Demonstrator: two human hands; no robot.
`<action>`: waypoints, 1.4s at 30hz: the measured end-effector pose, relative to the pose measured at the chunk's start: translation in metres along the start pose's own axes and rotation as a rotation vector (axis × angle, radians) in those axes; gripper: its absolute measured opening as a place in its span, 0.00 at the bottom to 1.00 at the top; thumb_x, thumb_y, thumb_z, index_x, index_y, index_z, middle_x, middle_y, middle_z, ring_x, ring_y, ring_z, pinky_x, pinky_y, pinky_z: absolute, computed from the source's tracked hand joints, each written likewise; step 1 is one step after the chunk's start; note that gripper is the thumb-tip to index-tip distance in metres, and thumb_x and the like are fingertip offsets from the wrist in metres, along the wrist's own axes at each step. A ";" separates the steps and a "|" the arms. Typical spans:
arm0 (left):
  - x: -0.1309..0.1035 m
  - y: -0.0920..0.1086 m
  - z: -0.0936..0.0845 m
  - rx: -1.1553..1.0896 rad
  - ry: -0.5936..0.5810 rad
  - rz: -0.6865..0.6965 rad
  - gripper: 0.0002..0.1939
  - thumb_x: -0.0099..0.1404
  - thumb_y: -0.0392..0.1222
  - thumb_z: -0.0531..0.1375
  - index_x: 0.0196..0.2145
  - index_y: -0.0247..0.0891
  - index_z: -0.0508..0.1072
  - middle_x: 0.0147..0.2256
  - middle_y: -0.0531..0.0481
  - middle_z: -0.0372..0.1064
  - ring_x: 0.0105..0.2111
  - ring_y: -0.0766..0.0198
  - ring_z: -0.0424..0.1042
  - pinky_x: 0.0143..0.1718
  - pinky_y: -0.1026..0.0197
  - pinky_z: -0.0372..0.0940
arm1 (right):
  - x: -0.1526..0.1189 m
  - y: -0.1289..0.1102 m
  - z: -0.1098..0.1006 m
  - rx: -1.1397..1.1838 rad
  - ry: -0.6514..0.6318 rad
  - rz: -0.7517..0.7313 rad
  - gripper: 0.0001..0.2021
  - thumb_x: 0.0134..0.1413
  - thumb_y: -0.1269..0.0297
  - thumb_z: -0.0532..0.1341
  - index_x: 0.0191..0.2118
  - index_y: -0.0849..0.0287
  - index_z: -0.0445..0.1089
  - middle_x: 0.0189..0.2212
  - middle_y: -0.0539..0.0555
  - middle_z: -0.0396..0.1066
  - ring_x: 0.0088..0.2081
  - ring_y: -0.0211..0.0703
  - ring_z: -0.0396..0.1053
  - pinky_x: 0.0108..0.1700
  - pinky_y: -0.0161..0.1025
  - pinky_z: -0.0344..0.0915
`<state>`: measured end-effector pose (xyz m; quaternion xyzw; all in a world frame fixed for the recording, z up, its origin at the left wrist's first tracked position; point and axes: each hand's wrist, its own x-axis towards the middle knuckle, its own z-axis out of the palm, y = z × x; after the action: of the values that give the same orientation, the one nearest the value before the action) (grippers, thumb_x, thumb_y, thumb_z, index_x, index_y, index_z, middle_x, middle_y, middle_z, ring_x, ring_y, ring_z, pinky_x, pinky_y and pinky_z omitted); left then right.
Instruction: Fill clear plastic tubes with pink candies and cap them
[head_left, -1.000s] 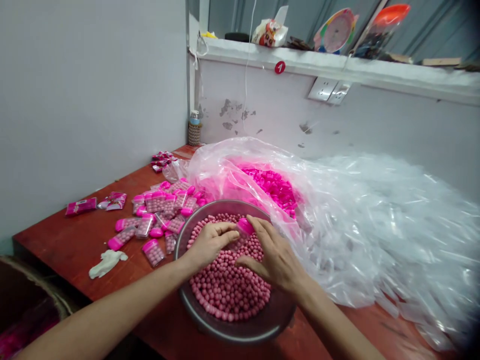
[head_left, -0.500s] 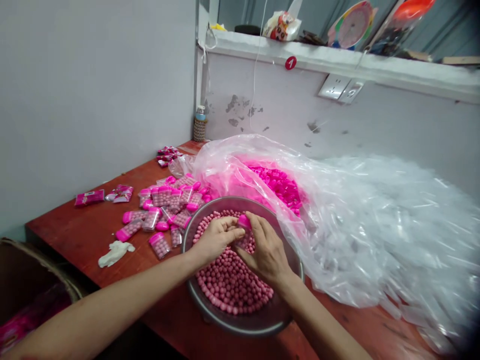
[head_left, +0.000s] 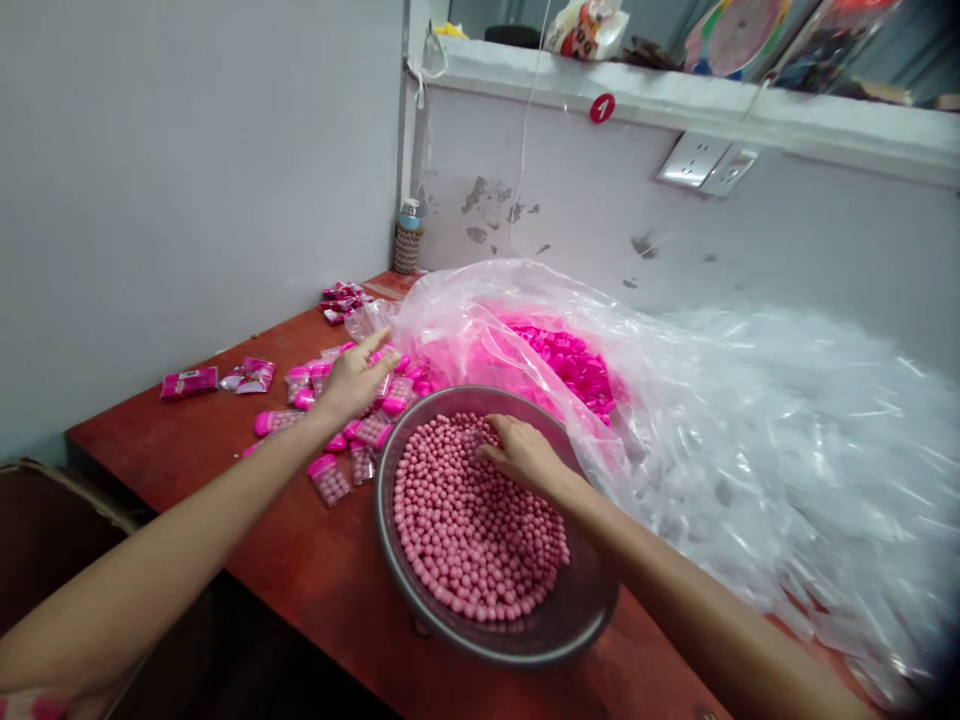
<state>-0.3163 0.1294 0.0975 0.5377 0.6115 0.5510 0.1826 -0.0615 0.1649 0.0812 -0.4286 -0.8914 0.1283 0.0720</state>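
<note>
My left hand (head_left: 355,384) reaches over a pile of small clear bead-filled bottles (head_left: 330,480) with bright pink caps. Its fingers are stretched out beside a bottle at the top of the pile. My right hand (head_left: 525,456) is low inside a round metal bowl (head_left: 384,520), with thumb and fingers apart. The fingertips are at the pink beads (head_left: 472,545), which cover much of the bowl. A faint, blurred patch lies by those fingertips; I cannot make out whether it is something clear.
Behind the bowl, a clear plastic bag (head_left: 457,290) holds loose pink caps (head_left: 574,370). Many clear plastic pieces (head_left: 795,450) heap up at right. Pink packets (head_left: 190,383) lie at left on the red table (head_left: 315,570). A cardboard box (head_left: 52,530) stands below its left edge.
Both hands were together over the bowl, holding a pink-capped bottle. The left has moved left to the bottle pile; the right has stayed at the bowl, apart from that bottle.
</note>
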 end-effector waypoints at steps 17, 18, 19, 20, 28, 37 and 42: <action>-0.065 0.049 0.060 -0.219 -0.643 0.012 0.14 0.60 0.40 0.54 0.42 0.34 0.72 0.37 0.46 0.72 0.35 0.61 0.70 0.37 0.61 0.64 | -0.032 -0.006 -0.015 1.121 0.022 -0.042 0.16 0.48 0.62 0.60 0.43 0.58 0.58 0.30 0.49 0.68 0.32 0.37 0.69 0.36 0.38 0.67; -0.065 0.049 0.062 -0.267 -0.669 -0.029 0.14 0.59 0.40 0.54 0.41 0.33 0.73 0.35 0.46 0.72 0.32 0.62 0.70 0.34 0.62 0.64 | -0.037 -0.006 -0.016 1.080 0.050 -0.070 0.16 0.49 0.63 0.60 0.45 0.57 0.59 0.30 0.49 0.68 0.32 0.37 0.69 0.36 0.38 0.66; -0.066 0.049 0.064 -0.295 -0.689 -0.065 0.14 0.59 0.40 0.55 0.40 0.32 0.73 0.33 0.47 0.72 0.31 0.63 0.69 0.32 0.63 0.63 | -0.041 -0.005 -0.016 1.014 0.076 -0.100 0.16 0.49 0.64 0.59 0.45 0.57 0.59 0.31 0.49 0.68 0.33 0.38 0.68 0.36 0.37 0.66; -0.066 0.050 0.066 -0.313 -0.708 -0.094 0.13 0.58 0.40 0.56 0.39 0.31 0.73 0.31 0.47 0.71 0.30 0.64 0.68 0.32 0.63 0.63 | -0.045 -0.003 -0.016 0.936 0.097 -0.130 0.15 0.50 0.64 0.59 0.45 0.56 0.61 0.32 0.50 0.69 0.34 0.38 0.68 0.37 0.37 0.66; -0.069 0.054 0.072 -0.370 -0.807 -0.161 0.11 0.57 0.41 0.57 0.36 0.32 0.73 0.30 0.49 0.68 0.30 0.65 0.65 0.32 0.64 0.60 | -0.058 0.007 -0.020 0.645 0.194 -0.170 0.09 0.48 0.65 0.62 0.36 0.59 0.66 0.24 0.46 0.68 0.25 0.33 0.64 0.28 0.29 0.60; -0.067 0.047 0.070 -0.466 -0.834 -0.298 0.13 0.57 0.41 0.60 0.40 0.37 0.73 0.32 0.51 0.68 0.32 0.65 0.65 0.35 0.64 0.60 | -0.066 0.001 -0.028 0.731 0.132 -0.166 0.08 0.50 0.61 0.60 0.33 0.58 0.64 0.19 0.45 0.65 0.20 0.32 0.66 0.21 0.27 0.58; -0.067 0.044 0.072 -0.612 -0.682 -0.522 0.14 0.55 0.42 0.62 0.41 0.39 0.72 0.32 0.52 0.68 0.32 0.66 0.66 0.35 0.64 0.63 | -0.071 0.019 -0.059 0.687 0.140 -0.133 0.13 0.44 0.56 0.64 0.33 0.58 0.67 0.25 0.48 0.68 0.25 0.34 0.66 0.25 0.29 0.62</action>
<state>-0.2135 0.0979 0.0879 0.4384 0.4419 0.4344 0.6510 0.0109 0.1312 0.1309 -0.3280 -0.8151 0.3859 0.2813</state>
